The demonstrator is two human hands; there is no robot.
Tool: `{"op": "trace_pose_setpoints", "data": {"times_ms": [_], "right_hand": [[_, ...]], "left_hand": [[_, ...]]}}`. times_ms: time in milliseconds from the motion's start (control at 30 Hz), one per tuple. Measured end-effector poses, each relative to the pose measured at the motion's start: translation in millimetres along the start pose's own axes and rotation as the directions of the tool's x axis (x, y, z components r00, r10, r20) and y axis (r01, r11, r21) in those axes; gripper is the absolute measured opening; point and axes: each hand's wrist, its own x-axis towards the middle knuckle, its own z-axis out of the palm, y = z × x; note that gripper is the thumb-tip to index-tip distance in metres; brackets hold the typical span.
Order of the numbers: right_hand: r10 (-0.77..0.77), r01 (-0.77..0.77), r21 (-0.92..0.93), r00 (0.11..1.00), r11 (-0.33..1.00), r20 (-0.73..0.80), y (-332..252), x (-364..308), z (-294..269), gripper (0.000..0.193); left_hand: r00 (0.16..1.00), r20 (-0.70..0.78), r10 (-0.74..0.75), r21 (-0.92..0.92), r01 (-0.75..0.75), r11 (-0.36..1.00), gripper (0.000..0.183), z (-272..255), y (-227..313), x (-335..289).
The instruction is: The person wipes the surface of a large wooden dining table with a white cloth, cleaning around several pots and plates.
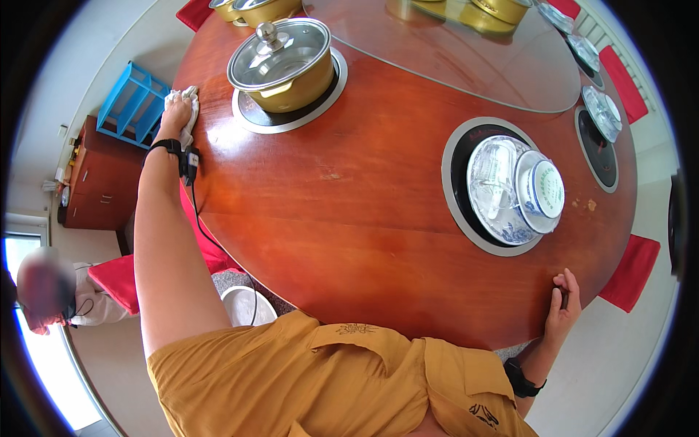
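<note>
My left arm reaches out to the far left rim of the wooden table (pixel 306 211). There my left hand (pixel 175 116) is closed over a whitish cloth (pixel 192 109), pressing it against the table edge. Over at the lower right, my right hand (pixel 563 302) rests by the near edge, fingers loosely bent and thumb apart, with nothing visible in it. The nearest thing to it is a wrapped tableware set (pixel 495 189), with a bowl on a plate, on a round black hot plate (pixel 459 175). Close to the cloth stands a gold pot (pixel 298 91) with a glass lid (pixel 280 54).
A glass turntable (pixel 437 65) covers the far middle, bearing more gold pots (pixel 502 9). Further wrapped sets (pixel 601 115) line the right side. Red chairs (pixel 630 273) surround the table. A blue rack (pixel 135 105) tops a cabinet (pixel 102 182); a person (pixel 102 298) is at far left.
</note>
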Motion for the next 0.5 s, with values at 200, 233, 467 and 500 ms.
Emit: {"op": "trace_pose_setpoints", "data": {"times_ms": [200,233,467,500], "right_hand": [[-0.070,0.079,-0.133,0.995,0.988,0.072,-22,9,2,0.036],[-0.094,0.105,-0.143,0.992,0.984,0.085,-23,10,3,0.036],[-0.091,0.104,-0.152,0.992,0.983,0.090,-24,11,3,0.037],[-0.096,0.107,-0.149,0.992,0.983,0.083,-22,11,3,0.037]], "left_hand": [[0.975,-0.001,0.221,-0.248,-0.214,0.945,0.050,-49,48,-8],[0.977,-0.001,0.215,-0.249,-0.209,0.946,0.050,-52,56,-8],[0.858,-0.153,0.490,-0.272,-0.513,0.814,0.046,-65,115,-4],[0.832,-0.215,0.512,-0.290,-0.555,0.780,0.044,-59,112,-4]]}}
